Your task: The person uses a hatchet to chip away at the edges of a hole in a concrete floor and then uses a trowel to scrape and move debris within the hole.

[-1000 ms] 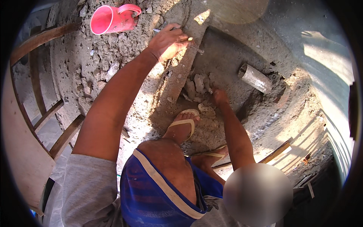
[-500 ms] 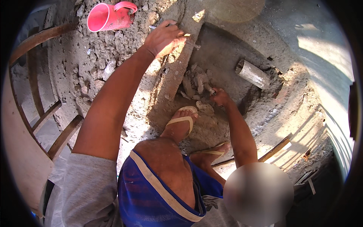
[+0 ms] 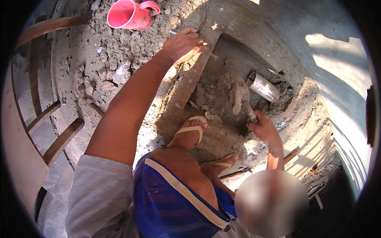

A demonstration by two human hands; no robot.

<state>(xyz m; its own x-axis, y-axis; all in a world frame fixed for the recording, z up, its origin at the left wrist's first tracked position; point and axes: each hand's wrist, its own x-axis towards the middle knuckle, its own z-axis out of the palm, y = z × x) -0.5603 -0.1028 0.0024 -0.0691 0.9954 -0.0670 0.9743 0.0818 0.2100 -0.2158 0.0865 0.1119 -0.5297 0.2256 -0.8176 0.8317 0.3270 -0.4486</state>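
My left hand point(image 3: 183, 47) is closed at the top of the rough concrete ledge point(image 3: 182, 91), around something slim that I cannot make out. My right hand point(image 3: 260, 125) grips the handle of a hand trowel point(image 3: 251, 113), its blade covered with grey rubble or mortar point(image 3: 234, 87). The trowel is over a recessed hollow point(image 3: 232, 51) with broken grey lumps, just left of a short white pipe point(image 3: 265, 87). My feet in cream flip-flops point(image 3: 190, 135) stand below the hollow.
A pink plastic mug point(image 3: 131, 16) lies on rubble at the upper left. A wooden slatted frame point(image 3: 59, 144) and pale board point(image 3: 22, 158) are at the left. A grey plastered wall point(image 3: 341, 79) rises at the right, with a wooden strip point(image 3: 289, 158) near its foot.
My right hand has moved right and down, drawing the trowel out from among the lumps with material on its blade. My left hand stays at the ledge as the view shifts slightly.
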